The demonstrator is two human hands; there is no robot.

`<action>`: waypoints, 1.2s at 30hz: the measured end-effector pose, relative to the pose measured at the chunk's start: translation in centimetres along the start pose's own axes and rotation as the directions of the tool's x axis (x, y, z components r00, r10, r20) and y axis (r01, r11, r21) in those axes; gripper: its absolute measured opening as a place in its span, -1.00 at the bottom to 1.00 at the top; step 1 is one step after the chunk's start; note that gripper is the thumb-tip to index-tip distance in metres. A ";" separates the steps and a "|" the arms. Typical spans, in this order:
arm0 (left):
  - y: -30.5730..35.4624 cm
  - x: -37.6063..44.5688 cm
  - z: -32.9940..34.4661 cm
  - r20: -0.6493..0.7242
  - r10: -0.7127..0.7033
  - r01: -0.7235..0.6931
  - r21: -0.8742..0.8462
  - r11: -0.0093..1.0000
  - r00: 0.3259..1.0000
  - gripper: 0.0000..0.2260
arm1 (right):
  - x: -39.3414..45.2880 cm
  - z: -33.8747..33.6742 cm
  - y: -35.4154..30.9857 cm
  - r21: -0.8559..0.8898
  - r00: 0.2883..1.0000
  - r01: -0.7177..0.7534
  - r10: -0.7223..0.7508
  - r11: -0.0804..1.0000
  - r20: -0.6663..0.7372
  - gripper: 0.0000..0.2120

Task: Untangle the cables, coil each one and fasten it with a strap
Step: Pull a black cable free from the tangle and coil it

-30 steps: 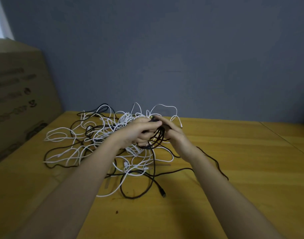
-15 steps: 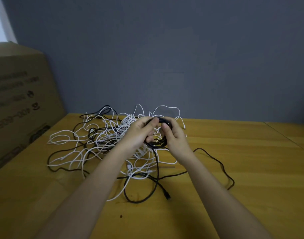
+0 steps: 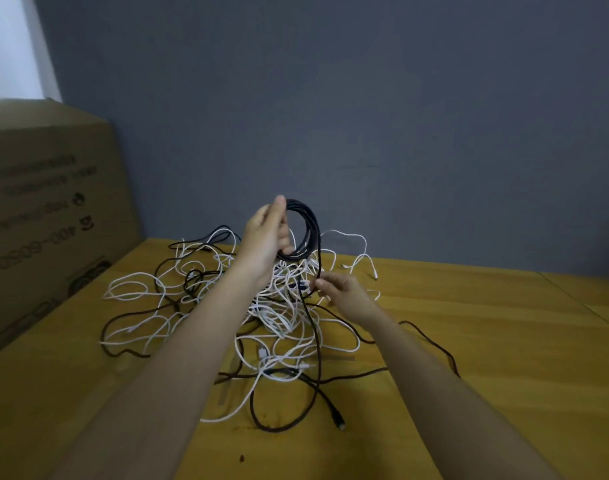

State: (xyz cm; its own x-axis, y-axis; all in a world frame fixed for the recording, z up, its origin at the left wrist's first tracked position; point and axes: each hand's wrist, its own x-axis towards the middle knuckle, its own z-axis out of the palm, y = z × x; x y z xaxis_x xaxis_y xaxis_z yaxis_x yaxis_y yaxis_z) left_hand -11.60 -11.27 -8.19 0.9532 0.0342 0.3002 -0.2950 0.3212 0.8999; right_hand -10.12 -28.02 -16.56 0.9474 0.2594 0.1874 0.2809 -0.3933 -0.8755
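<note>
A: Where is the black cable?
B: Part of it is wound into a coil (image 3: 305,230), held up above the bench (image 3: 486,341) near its far edge. The left hand (image 3: 266,237) has its grip closed round the coil, thumb up along the top.
A: And the other hand?
B: The right hand (image 3: 344,294) sits lower, fingers pinching the loose black strand (image 3: 315,341) that hangs from the coil down to the bench.
A: The rest of the cables?
B: A tangle of white and black cables (image 3: 199,292) lies spread below both hands, toward the far left of the bench. A cardboard box (image 3: 47,216) stands along the left edge.
</note>
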 end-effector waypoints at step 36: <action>-3.7 0.3 5.7 0.067 -0.004 -0.030 0.500 0.865 0.998 -0.81 | -5.6 -2.3 -1.5 -0.947 0.676 0.320 -0.709 0.036 0.201 -0.77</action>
State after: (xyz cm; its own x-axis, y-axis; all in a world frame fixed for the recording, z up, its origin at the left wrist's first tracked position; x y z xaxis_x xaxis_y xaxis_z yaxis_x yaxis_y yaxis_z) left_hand -10.57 -17.83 -9.63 0.9478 -0.0310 0.3172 -0.3169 -0.1966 0.9278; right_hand -15.54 -30.89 -15.32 0.4101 0.6317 0.6579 0.4587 -0.7663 0.4499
